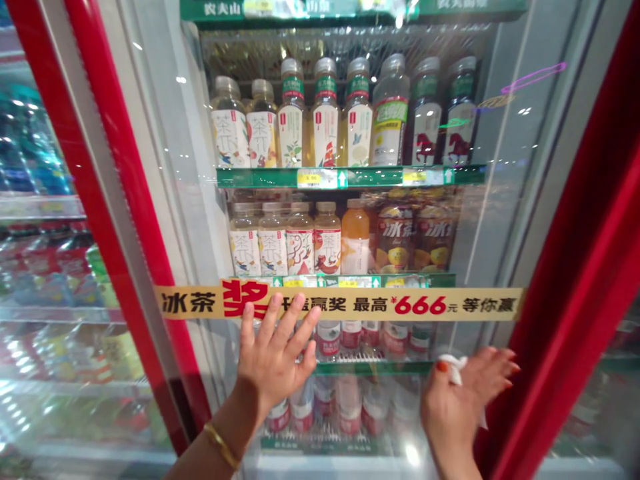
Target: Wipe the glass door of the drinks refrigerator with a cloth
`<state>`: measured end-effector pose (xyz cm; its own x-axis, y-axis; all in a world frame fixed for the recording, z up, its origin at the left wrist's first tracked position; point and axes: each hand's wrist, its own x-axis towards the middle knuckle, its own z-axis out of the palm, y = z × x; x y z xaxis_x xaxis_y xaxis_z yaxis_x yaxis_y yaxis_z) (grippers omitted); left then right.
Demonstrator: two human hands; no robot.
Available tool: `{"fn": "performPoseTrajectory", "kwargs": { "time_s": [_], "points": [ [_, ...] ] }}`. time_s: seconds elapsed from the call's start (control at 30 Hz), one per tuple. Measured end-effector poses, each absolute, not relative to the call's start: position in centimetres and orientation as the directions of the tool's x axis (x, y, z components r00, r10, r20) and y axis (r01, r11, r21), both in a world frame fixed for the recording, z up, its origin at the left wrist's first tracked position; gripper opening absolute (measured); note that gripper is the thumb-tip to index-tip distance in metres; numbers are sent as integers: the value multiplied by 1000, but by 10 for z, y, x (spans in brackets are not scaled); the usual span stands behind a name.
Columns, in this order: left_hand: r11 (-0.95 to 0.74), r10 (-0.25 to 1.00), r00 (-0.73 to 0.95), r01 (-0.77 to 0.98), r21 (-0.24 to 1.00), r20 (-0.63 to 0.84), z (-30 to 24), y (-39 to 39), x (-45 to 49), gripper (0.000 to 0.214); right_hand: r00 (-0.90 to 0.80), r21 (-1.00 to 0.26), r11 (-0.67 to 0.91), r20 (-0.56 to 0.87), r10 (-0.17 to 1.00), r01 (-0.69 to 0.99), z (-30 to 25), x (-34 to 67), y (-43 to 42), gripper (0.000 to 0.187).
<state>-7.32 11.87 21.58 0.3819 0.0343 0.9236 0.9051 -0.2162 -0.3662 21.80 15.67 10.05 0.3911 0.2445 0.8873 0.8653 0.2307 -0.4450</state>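
Note:
I face the glass door [190,220] of a drinks fridge with a red frame. My left hand [274,357] lies flat on the glass, fingers spread, just below a yellow banner sticker [430,305]. A gold bangle is on that wrist. My right hand [463,400] presses a small white cloth [456,365] against the glass near the door's right red edge [565,320]. Behind the glass stand rows of tea bottles [293,123] and small water bottles [350,333].
Green shelf rails [350,177] with price tags divide the fridge. A second fridge [45,267] with blue and red bottles stands to the left, past the red frame post [115,200]. More glass shows at the far right.

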Motion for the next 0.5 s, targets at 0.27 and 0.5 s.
{"fn": "performPoseTrajectory", "kwargs": {
  "time_s": [0.27, 0.5],
  "points": [
    [-245, 52, 401, 893, -378, 914, 220, 115, -78, 72, -243, 167, 400, 959, 147, 901, 79, 68, 117, 80],
    [-287, 127, 354, 907, -307, 927, 147, 96, -113, 70, 364, -427, 228, 891, 270, 875, 106, 220, 157, 80]
  ]
}}
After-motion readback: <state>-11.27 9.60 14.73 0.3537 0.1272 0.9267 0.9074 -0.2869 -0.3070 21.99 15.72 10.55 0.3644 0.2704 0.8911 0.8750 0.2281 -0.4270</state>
